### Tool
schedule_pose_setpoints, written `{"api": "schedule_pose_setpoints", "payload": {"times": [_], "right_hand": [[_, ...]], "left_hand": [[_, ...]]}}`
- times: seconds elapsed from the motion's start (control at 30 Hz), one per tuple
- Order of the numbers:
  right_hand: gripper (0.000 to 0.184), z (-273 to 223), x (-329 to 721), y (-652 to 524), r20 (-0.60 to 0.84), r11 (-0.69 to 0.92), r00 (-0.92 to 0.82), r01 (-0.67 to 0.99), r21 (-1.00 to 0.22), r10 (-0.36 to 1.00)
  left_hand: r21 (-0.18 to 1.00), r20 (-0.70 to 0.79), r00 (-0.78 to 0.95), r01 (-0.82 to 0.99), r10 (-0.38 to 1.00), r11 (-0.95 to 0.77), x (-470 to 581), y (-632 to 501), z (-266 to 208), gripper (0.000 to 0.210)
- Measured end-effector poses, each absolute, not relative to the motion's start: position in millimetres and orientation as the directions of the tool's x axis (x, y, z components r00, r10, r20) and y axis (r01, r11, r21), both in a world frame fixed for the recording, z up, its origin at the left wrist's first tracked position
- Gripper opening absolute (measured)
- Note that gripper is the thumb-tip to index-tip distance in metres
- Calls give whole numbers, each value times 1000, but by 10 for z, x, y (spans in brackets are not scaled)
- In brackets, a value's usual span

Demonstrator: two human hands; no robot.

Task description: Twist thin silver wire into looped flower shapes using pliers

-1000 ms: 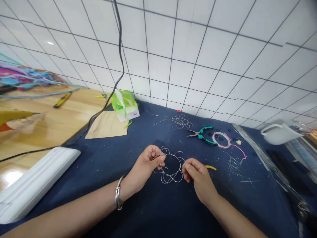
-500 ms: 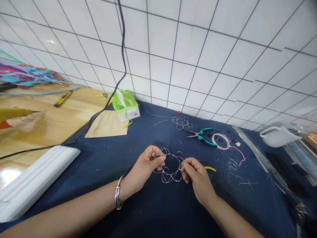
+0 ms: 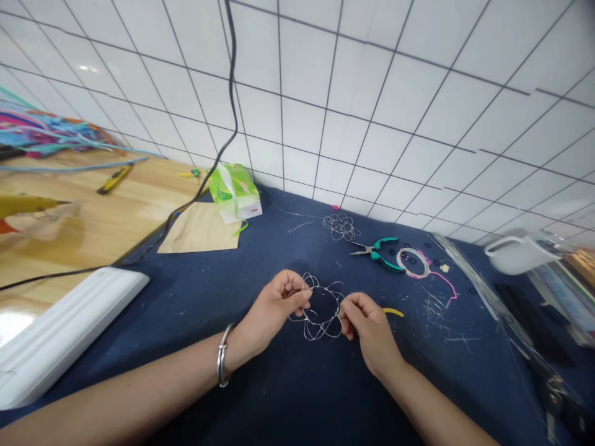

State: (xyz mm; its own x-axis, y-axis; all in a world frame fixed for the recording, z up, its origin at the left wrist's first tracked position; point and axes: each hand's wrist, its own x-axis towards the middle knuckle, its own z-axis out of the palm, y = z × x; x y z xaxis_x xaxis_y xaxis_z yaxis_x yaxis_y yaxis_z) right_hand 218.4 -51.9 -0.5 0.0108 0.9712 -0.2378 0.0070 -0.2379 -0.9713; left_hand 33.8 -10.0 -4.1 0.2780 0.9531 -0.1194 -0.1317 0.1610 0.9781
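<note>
Between my hands is a wire flower [image 3: 320,323], a thin silvery ring with looped petals around it. My left hand [image 3: 284,301] pinches its left side between thumb and fingers; a silver bangle [image 3: 222,357] is on that wrist. On the opposite side, my right hand [image 3: 365,323] pinches the ring's right edge, where the fingertips hide part of the wire. A second looped wire piece [image 3: 341,227] lies on the dark blue mat [image 3: 297,390] farther back. Right of it rest teal-handled pliers [image 3: 379,253], their jaws pointing left.
A white ring with pink wire [image 3: 413,263], wire offcuts [image 3: 436,308] and a yellow strip [image 3: 393,311] lie to the right. A white mug [image 3: 520,254] stands far right. Leftward are a tissue pack [image 3: 235,193], brown paper [image 3: 199,229], a white box-like object [image 3: 74,337] and a black cable [image 3: 232,80].
The view has shifted very slightly, so the background sits a little higher. Both hands keep their pinch on the wire flower in nearly the same place.
</note>
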Motion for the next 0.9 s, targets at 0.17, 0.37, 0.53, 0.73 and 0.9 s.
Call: {"api": "schedule_pose_setpoints", "payload": {"times": [0.17,0.37,0.53,0.73,0.9], "right_hand": [[21,-10,2179,-531,-194,-192,45,-34,-981,980],[20,-13,2188,-545,-172,-169,46,-47,-984,984],[19,5,2186,-553,-159,-157,50,-44,-987,986],[19,27,2213,-549,-143,-144,31,60,-988,989],[15,78,2229,-547,-73,-79,33,226,-971,997]], "left_hand": [[977,-126,271,-135,954,167,340,-100,-55,10],[984,-106,260,-112,960,139,333,-100,-56,8],[985,-102,257,-108,961,133,332,-105,-27,8],[981,-105,249,-132,963,141,330,-95,-53,10],[977,-130,245,-135,961,166,324,-83,-69,11]]}}
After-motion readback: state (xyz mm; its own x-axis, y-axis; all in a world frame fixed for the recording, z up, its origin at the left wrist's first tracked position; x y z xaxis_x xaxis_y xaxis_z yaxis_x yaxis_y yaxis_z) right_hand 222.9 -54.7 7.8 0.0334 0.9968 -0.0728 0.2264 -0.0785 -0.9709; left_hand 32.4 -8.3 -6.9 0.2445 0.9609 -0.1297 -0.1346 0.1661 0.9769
